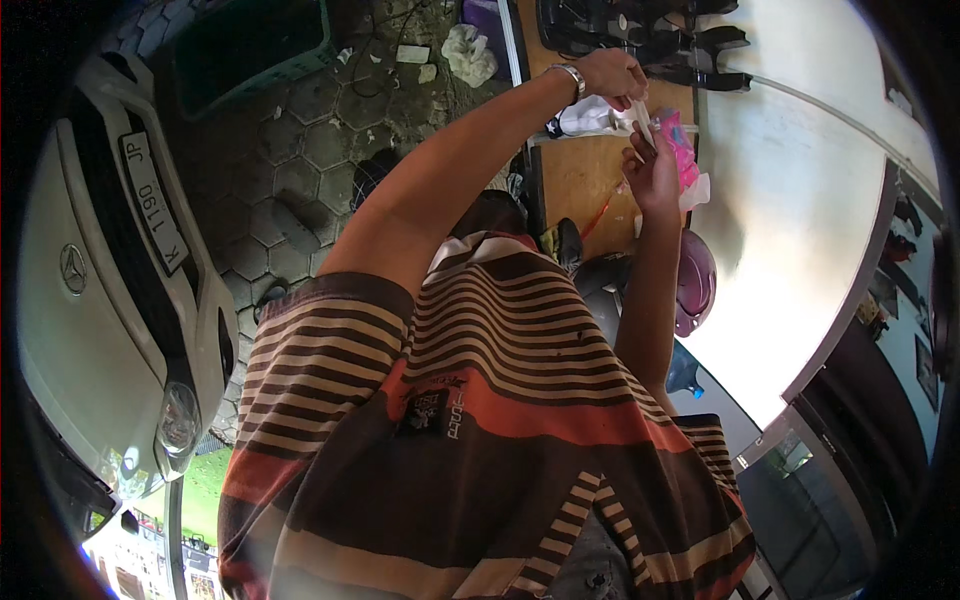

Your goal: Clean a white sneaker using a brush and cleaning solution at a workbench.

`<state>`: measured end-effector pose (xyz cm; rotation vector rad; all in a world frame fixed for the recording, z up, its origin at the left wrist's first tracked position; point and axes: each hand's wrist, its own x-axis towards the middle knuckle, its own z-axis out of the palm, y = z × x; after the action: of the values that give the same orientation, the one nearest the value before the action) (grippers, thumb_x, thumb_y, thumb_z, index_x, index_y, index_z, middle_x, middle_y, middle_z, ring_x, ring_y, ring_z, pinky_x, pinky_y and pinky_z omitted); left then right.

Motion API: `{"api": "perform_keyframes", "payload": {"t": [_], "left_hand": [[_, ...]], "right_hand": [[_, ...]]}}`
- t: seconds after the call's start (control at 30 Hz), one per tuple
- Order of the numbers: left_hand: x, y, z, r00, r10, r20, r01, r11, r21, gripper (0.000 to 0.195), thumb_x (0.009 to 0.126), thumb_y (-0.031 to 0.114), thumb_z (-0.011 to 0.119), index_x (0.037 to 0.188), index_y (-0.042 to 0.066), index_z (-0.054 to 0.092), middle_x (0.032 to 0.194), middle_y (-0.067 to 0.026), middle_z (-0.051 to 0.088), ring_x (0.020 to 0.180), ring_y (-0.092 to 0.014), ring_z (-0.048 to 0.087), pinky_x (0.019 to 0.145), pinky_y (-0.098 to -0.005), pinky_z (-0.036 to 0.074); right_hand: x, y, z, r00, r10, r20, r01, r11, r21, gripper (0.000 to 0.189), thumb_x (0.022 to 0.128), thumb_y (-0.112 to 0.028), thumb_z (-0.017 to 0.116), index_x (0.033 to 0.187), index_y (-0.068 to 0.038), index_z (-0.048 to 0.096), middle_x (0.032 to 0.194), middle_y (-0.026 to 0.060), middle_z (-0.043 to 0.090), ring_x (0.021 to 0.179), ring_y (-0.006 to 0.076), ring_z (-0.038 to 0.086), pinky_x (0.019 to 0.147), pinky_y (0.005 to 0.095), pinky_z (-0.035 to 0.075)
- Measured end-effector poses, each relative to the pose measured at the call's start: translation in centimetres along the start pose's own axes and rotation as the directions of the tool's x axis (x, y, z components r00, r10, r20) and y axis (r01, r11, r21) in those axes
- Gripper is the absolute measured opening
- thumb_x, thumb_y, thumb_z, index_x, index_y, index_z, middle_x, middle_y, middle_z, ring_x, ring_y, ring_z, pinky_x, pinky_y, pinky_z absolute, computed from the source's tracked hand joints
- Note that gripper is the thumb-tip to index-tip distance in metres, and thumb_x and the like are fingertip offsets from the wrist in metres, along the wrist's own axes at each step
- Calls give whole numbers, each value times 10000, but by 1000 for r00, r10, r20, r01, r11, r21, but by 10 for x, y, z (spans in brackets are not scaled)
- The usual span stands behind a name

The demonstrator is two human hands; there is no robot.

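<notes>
My left hand (611,75), with a metal-banded watch or bracelet at the wrist, pinches the upper end of a thin whitish strip (642,120). My right hand (651,174) holds the strip's lower end, so it spans the short gap between both hands; its material is too small to tell. Both hands are over a wooden tabletop (574,176). Close to the right hand lies a pink plastic packet (681,154) with a white piece (696,192) beside it. Partly behind the left hand is a white item (589,120) with a dark, star-printed end.
Black moulded plastic parts (660,45) lie at the table's far end. A purple helmet (696,281) and a blue water bottle (684,371) are at the right. Leftward stand a green crate (300,64) and a light-coloured Mercedes car (97,322). A slipper (294,227) rests on hexagonal paving (296,180).
</notes>
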<state>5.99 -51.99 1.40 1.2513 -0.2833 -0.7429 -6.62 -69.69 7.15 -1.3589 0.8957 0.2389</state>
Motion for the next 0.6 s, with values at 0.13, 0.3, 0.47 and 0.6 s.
{"api": "perform_keyframes", "payload": {"t": [0.13,0.3,0.47,0.6], "left_hand": [[-2,1,-3,1000,2,24,-4,998,58,364,934,211,795,1202,-16,700,1031,-159,758,845,-213,773,794,-357,668],[-25,-16,-20,991,-18,135,-3,989,151,388,924,206,799,1219,-21,689,1039,-164,762,818,-227,776,732,-364,657],[-55,-51,-34,989,-30,142,-28,921,388,360,960,268,753,1190,-4,700,1003,-142,770,788,-205,777,702,-331,629],[-50,-72,-30,993,-5,118,-51,883,466,348,973,308,735,1148,9,713,953,-126,770,763,-180,774,678,-329,614]], "right_hand": [[-14,-2,9,1000,12,14,-11,999,-43,369,1019,-345,654,1240,-53,692,926,10,663,770,164,607,653,270,463],[-34,13,18,1000,19,3,-17,958,-288,359,992,-336,682,1222,-60,700,1042,58,723,787,185,672,672,295,502],[-28,42,25,995,23,102,42,807,-590,392,1001,-363,682,1195,-24,706,1041,66,751,778,143,713,673,273,547],[-6,67,26,998,-37,51,61,761,-646,390,1005,-372,684,1130,-4,723,990,79,762,715,141,715,619,265,555]]}}
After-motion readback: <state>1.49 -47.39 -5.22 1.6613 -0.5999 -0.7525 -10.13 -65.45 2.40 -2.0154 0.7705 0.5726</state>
